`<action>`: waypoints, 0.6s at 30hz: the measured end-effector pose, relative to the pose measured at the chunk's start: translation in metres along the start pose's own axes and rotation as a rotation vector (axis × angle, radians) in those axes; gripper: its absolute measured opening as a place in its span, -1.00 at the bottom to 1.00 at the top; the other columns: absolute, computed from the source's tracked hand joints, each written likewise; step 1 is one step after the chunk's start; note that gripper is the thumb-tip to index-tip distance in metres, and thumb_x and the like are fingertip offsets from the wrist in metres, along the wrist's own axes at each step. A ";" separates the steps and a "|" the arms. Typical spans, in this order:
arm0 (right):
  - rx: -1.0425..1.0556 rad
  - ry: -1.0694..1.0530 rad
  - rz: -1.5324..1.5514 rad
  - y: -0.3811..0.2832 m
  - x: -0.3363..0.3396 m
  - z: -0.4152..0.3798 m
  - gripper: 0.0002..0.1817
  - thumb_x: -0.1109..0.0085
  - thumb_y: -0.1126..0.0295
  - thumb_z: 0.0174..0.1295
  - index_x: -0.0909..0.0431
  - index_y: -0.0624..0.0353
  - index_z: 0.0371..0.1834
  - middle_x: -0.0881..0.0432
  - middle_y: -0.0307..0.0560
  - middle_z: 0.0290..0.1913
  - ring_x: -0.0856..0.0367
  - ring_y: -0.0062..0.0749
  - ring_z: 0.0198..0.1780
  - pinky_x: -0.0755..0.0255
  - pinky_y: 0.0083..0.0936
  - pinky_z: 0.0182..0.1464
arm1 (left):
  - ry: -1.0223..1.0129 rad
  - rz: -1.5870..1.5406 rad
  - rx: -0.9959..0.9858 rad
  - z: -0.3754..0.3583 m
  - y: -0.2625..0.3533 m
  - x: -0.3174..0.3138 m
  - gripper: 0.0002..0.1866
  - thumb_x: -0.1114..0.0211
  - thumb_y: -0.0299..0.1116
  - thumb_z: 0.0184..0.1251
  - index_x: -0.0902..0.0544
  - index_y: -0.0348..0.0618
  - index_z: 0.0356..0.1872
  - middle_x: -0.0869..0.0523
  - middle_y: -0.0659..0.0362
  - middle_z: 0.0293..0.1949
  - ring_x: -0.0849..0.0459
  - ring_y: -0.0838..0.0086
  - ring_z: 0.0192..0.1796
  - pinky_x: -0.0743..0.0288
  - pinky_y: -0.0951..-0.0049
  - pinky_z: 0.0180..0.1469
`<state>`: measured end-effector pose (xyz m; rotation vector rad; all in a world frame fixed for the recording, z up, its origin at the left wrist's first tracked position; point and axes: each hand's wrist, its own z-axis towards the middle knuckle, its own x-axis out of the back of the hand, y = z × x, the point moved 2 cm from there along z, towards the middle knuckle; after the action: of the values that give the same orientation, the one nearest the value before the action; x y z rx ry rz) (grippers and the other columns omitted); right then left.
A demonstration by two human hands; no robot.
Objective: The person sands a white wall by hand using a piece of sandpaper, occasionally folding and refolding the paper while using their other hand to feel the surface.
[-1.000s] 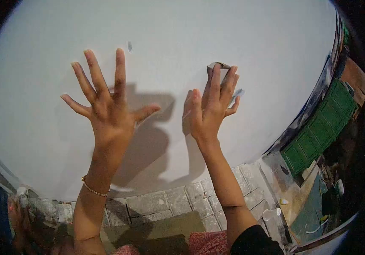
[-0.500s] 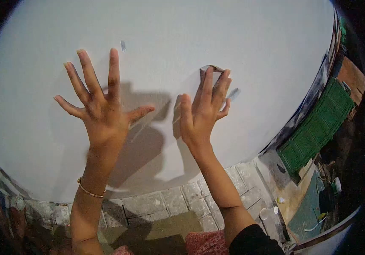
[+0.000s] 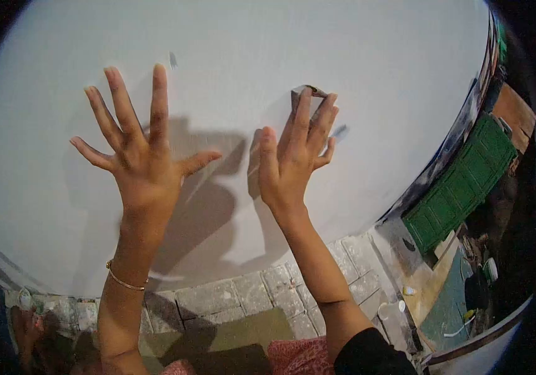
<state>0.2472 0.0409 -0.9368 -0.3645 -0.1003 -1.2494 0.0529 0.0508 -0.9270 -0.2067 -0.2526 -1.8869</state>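
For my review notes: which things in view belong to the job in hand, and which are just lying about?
Apparently in use:
folded sheet, under the fingers of the right hand
white surface, with the left hand spread over it

Apparently just lying about:
green panel
white cup-like item

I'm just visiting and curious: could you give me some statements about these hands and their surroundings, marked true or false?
1. The left hand is spread open. True.
2. The right hand grips a paintbrush. False: it lies over a folded piece on the white surface.
3. A bracelet circles the right wrist. False: it is on the left arm.
4. A green panel shows at the picture's right. True.
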 end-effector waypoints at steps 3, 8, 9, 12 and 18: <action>0.044 -0.036 0.036 -0.002 0.001 -0.004 -0.20 0.03 -0.05 0.25 -0.02 0.10 0.49 0.28 0.32 0.51 0.40 0.21 0.52 0.57 0.36 0.27 | 0.051 0.000 0.014 0.000 0.000 -0.004 0.23 -0.03 0.65 -0.37 0.00 0.37 0.48 0.26 -0.11 0.50 0.37 -0.11 0.51 0.67 -0.60 0.15; 0.016 -0.017 0.035 -0.002 -0.002 0.001 -0.19 0.04 -0.05 0.25 -0.01 0.10 0.49 0.30 0.31 0.51 0.43 0.19 0.53 0.56 0.36 0.28 | 0.015 -0.007 -0.004 -0.003 0.000 -0.001 0.32 -0.25 0.54 -0.43 0.13 0.34 0.50 0.35 -0.03 0.51 0.41 -0.13 0.50 0.48 -0.65 0.16; 0.018 -0.005 0.070 -0.003 -0.001 -0.001 -0.19 0.05 -0.06 0.25 0.00 0.10 0.49 0.30 0.31 0.51 0.43 0.19 0.53 0.56 0.36 0.28 | 0.031 -0.026 -0.013 -0.002 0.000 0.000 0.32 -0.25 0.54 -0.43 0.12 0.34 0.50 0.35 -0.03 0.51 0.41 -0.13 0.50 0.48 -0.65 0.16; 0.031 -0.030 0.028 0.000 -0.004 -0.003 -0.18 0.07 -0.08 0.26 0.03 0.09 0.50 0.32 0.32 0.51 0.44 0.20 0.53 0.56 0.37 0.28 | 0.030 0.015 -0.001 -0.002 -0.001 -0.003 0.33 -0.25 0.54 -0.44 0.13 0.34 0.50 0.34 -0.04 0.51 0.40 -0.13 0.50 0.48 -0.65 0.16; 0.016 -0.072 0.040 -0.003 -0.001 -0.010 -0.17 0.09 -0.10 0.27 0.05 0.10 0.50 0.35 0.31 0.52 0.47 0.22 0.52 0.57 0.38 0.27 | 0.030 0.014 -0.020 -0.002 -0.002 -0.003 0.33 -0.23 0.56 -0.44 0.12 0.33 0.50 0.36 -0.05 0.50 0.39 -0.14 0.50 0.45 -0.67 0.14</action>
<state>0.2427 0.0382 -0.9458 -0.3962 -0.1633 -1.1956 0.0522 0.0532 -0.9299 -0.1931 -0.2108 -1.8777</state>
